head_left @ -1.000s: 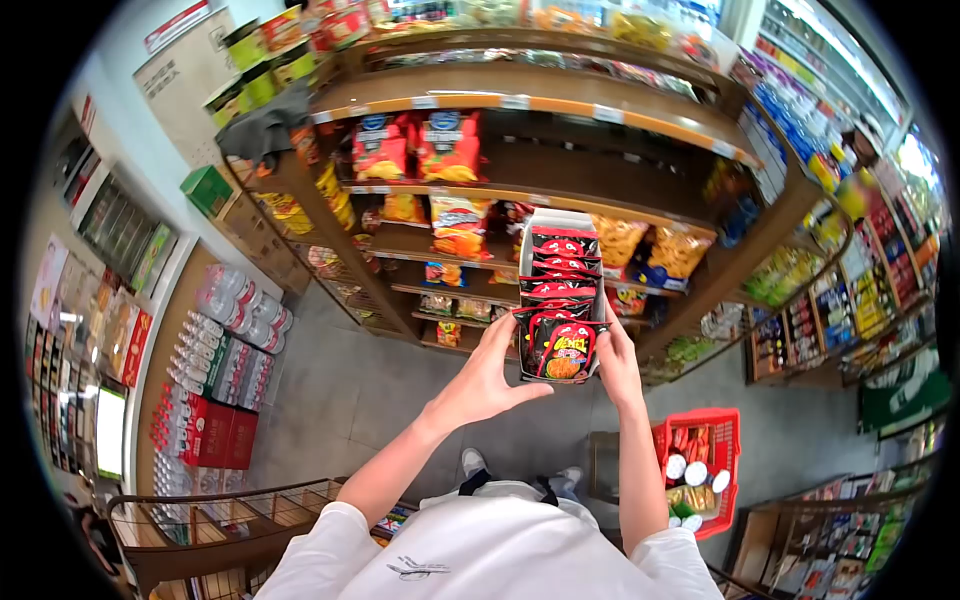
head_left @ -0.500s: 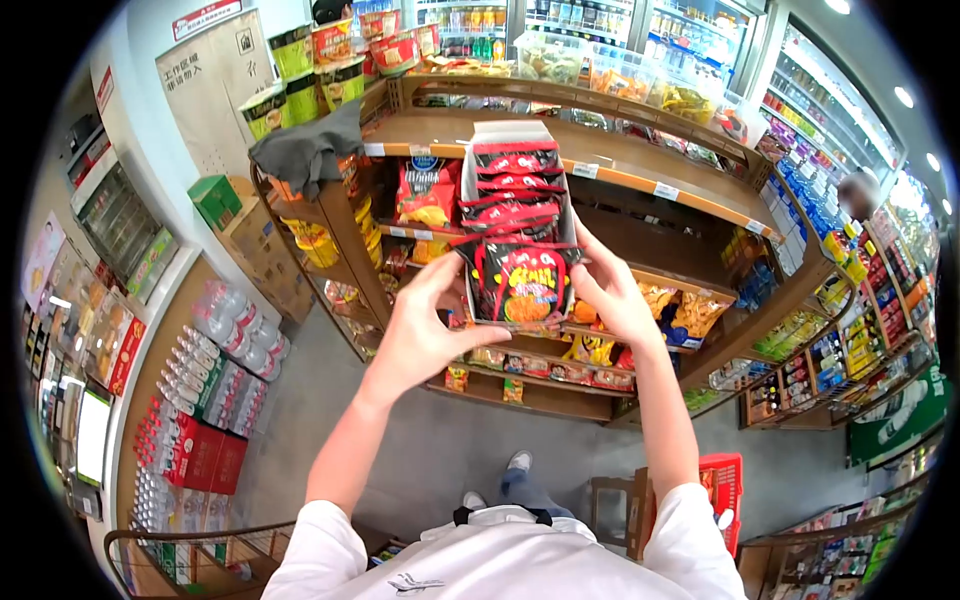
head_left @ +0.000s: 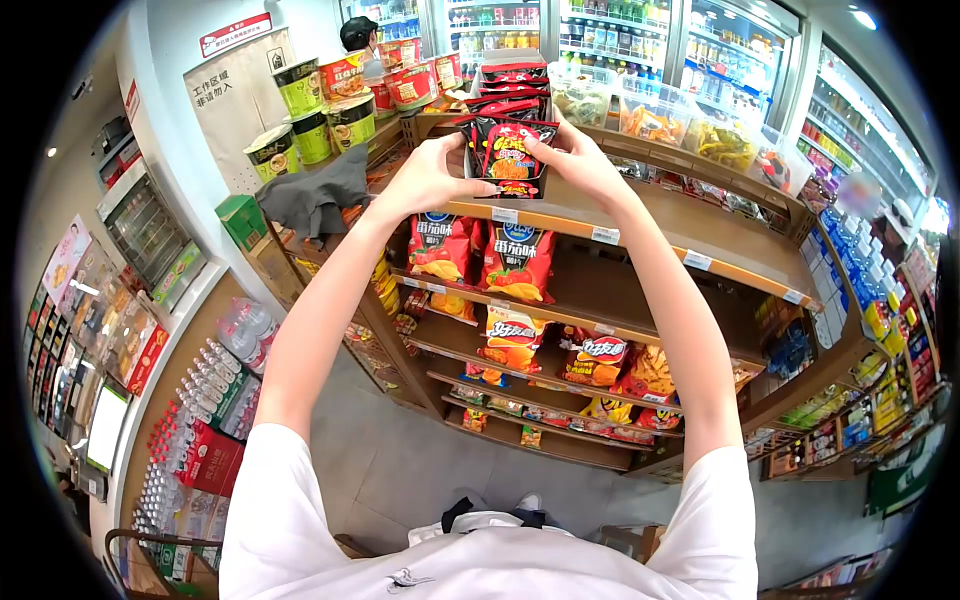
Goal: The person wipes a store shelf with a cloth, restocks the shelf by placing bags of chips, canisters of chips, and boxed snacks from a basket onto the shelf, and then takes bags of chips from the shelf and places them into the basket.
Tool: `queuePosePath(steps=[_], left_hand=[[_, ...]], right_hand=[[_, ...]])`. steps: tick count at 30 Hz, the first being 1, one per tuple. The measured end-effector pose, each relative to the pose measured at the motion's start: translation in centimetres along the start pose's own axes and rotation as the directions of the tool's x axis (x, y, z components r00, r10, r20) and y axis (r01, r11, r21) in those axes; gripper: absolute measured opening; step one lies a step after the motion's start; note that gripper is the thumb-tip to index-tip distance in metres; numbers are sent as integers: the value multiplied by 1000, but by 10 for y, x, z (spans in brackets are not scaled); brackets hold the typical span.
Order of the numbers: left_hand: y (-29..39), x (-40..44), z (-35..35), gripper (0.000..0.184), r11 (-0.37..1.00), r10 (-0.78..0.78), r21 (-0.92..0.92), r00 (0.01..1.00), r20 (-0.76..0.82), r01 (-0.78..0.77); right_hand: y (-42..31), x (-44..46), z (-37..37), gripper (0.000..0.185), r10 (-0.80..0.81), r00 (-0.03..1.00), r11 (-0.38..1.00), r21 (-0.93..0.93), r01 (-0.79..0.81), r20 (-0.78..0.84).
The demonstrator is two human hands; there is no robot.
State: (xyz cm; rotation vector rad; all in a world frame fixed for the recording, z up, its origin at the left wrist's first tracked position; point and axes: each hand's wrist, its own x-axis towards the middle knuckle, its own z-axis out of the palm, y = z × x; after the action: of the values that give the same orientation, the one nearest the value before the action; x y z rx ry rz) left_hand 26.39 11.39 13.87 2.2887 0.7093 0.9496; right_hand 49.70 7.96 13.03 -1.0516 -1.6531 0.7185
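In the head view, a shop is seen, with drinks coolers (head_left: 625,45) lit behind a brown shelf unit (head_left: 720,240). An open box (head_left: 515,58) of black-and-red packets (head_left: 508,150) is grasped at its left side by the left hand (head_left: 425,178) and at its right by the right hand (head_left: 585,165), over the top shelf's front; whether it is supported by the shelf cannot be told. Red chip bags (head_left: 517,260) are displayed one level below.
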Motion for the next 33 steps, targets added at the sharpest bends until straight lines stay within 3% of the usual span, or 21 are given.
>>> queuePosePath(steps=[2, 3, 5, 6, 7, 9, 12, 15, 16, 17, 19, 21, 22, 24, 27, 29, 30, 31, 33], left_hand=[[-29, 15, 4, 68, 995, 98, 19, 993, -69, -97], [-39, 21, 6, 68, 999, 33, 3, 996, -86, -33], [-58, 32, 14, 66, 993, 100, -58, 989, -114, -107], [-76, 40, 15, 68, 992, 122, 35, 979, -161, -117], [-77, 40, 17, 69, 992, 34, -121, 993, -109, -47], [-82, 40, 14, 73, 994, 55, 94, 995, -84, -47], [-86, 40, 8, 78, 996, -52, -69, 997, 58, 56], [-112, 48, 7, 81, 994, 61, -99, 995, 73, -53], [-90, 37, 2, 76, 983, -26, -176, 991, 130, 49], [-84, 35, -2, 76, 981, -20, -187, 991, 134, 45], [-83, 27, -2, 78, 980, 21, -199, 983, 181, 16], [-91, 28, 0, 77, 988, 104, -133, 983, 154, -84], [-94, 27, 0, 78, 988, 104, -125, 984, 142, -86], [-97, 29, -2, 79, 988, 112, -115, 986, 120, -98], [-100, 28, -3, 82, 980, 12, -199, 985, 173, 23], [-106, 27, 0, 85, 986, 50, -166, 989, 142, -26], [-101, 20, 1, 87, 993, 85, -89, 995, 51, -80], [-96, 14, 1, 87, 993, 81, -95, 995, 52, -75], [-83, 2, -1, 85, 964, 224, 190, 952, -210, -185]], right_hand=[[9, 11, 0, 79, -30, 999, 999, -12, 30, -30], [16, 17, 2, 81, -59, 996, 998, -16, 58, -62], [40, 33, 5, 85, -143, 983, 989, -63, 137, -114], [52, 39, 5, 87, -129, 984, 987, -109, 116, -119], [61, 42, 6, 88, -111, 986, 984, -155, 92, -125], [71, 40, 10, 88, -147, 985, 981, -138, 133, -91], [72, 32, 12, 84, 13, 997, 999, -44, -17, -78], [69, 31, 7, 85, 22, 1000, 997, -79, -24, -19], [59, 25, 12, 83, 33, 999, 995, -89, -37, -44], [56, 23, 14, 80, 39, 998, 992, -122, -45, -47], [51, 22, 15, 74, 66, 997, 989, -128, -71, -43], [50, 21, 17, 65, 77, 995, 990, -111, -84, -58], [48, 20, 16, 54, 122, 990, 982, -136, -131, -69], [41, 16, 21, 51, 151, 983, 977, -137, -164, -101], [47, 18, 20, 47, 176, 975, 971, -138, -195, -137], [46, 17, 20, 48, 202, 972, 962, -163, -220, -123], [45, 14, 20, 54, 189, 975, 970, -135, -204, -113], [45, 12, 18, 66, 201, 962, 943, -231, -241, -185], [51, -3, 21, 81, 61, 900, 967, -198, -160, -431]])
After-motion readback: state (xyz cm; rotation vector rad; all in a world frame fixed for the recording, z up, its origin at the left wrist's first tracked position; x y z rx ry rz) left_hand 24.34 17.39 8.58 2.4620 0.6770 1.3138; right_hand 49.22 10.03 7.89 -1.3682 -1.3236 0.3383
